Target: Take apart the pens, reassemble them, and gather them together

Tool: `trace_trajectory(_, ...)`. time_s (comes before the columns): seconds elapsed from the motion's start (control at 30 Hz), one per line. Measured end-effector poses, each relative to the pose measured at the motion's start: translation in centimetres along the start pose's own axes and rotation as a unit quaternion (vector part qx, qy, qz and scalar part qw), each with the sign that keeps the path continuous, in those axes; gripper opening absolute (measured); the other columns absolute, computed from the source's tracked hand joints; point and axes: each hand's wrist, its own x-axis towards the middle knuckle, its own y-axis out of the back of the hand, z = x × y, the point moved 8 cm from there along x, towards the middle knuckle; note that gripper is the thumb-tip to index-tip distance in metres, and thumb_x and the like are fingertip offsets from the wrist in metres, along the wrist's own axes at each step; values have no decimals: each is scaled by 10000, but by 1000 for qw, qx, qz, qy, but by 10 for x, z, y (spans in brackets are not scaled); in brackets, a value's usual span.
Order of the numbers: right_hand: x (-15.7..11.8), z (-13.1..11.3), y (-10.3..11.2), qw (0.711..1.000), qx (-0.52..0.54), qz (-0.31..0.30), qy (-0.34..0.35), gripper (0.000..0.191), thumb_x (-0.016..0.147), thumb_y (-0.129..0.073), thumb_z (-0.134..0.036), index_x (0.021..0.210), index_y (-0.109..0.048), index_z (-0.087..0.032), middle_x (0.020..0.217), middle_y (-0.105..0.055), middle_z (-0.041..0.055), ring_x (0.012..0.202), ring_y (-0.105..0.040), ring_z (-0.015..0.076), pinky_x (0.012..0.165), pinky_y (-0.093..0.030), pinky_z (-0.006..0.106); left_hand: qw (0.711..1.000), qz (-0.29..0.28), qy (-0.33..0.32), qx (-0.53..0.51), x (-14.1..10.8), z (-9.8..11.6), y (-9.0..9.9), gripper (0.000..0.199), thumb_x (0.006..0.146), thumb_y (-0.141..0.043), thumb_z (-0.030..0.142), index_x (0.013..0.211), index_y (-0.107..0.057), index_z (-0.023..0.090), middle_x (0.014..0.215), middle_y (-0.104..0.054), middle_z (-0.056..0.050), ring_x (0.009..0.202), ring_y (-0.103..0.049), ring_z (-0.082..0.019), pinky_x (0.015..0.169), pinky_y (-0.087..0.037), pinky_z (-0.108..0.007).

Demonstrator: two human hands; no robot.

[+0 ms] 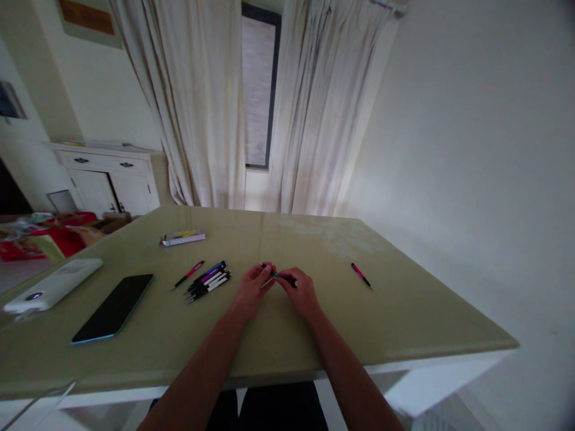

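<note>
Over the middle of the table, my left hand [253, 288] and my right hand [302, 292] are close together, fingers closed on a dark pen [287, 279]. A small green bit of it shows between my fingertips. My left hand grips the end towards the left, and my right hand the thicker black end. Whether the pen is in one piece or two I cannot tell. Left of my hands lies a cluster of several pens [209, 281] with black, white, purple and blue barrels. A pink and black pen [188, 274] lies beside it; another pink and black pen [362, 275] lies alone at the right.
A black tablet or large phone [113, 308] lies on the table [269, 353] at the left. Past it is a white device [56, 284] with a cable. Farther back sits a small clear pack [183, 239]. A wall [471, 149] runs along the right.
</note>
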Motion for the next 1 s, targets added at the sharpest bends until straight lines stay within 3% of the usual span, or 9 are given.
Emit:
trace_trajectory(0.17, 1, 5, 3, 999, 25, 19, -21, 155, 855, -705, -375, 909, -704, -231, 866, -705, 44, 793, -658, 195, 754, -526, 312, 1000, -6, 1, 1, 1, -2, 0, 401, 616, -890, 372, 918, -703, 186, 961, -733, -37, 872, -684, -130, 887, -543, -291)
trace_trajectory(0.37, 0, 12, -2, 995, 78, -3, -56, 168, 910, -614, -361, 909, -690, -212, 728, -679, 10, 645, -645, 164, 643, -512, 271, 999, -35, -5, 10, -2, 0, -5, 450, 629, -879, 411, 986, -697, 208, 1056, -721, -41, 946, -670, -143, 896, -531, -310)
trace_trajectory(0.53, -1, 13, -7, 994, 88, -17, -59, 203, 931, -582, -398, 923, -664, -212, 759, -688, 14, 623, -640, 155, 628, -515, 265, 1000, -29, -10, 4, -1, -1, -4, 444, 632, -879, 411, 977, -691, 203, 972, -721, -29, 893, -672, -141, 860, -535, -299)
trace_trajectory(0.7, 0, 14, -10, 987, 142, -21, -67, 258, 965, -509, -441, 968, -625, -210, 722, -661, 2, 568, -608, 145, 569, -508, 257, 999, -50, 1, -8, 0, -5, -6, 430, 681, -855, 394, 1031, -686, 210, 1045, -726, -45, 918, -671, -139, 841, -527, -276)
trace_trajectory(0.87, 0, 16, -11, 982, 174, -16, -73, 272, 950, -529, -467, 951, -595, -203, 691, -645, -5, 542, -572, 138, 521, -479, 248, 999, -46, -2, -15, 0, -6, -6, 403, 655, -879, 350, 974, -693, 189, 1011, -740, -52, 869, -682, -138, 826, -535, -269)
trace_trajectory(1.0, -1, 19, -11, 987, 140, -18, -75, 246, 861, -681, -422, 939, -598, -204, 722, -671, -2, 574, -582, 137, 562, -481, 250, 998, -39, -26, -30, 0, -4, -8, 414, 639, -891, 338, 967, -693, 181, 965, -744, -49, 856, -687, -144, 832, -545, -276)
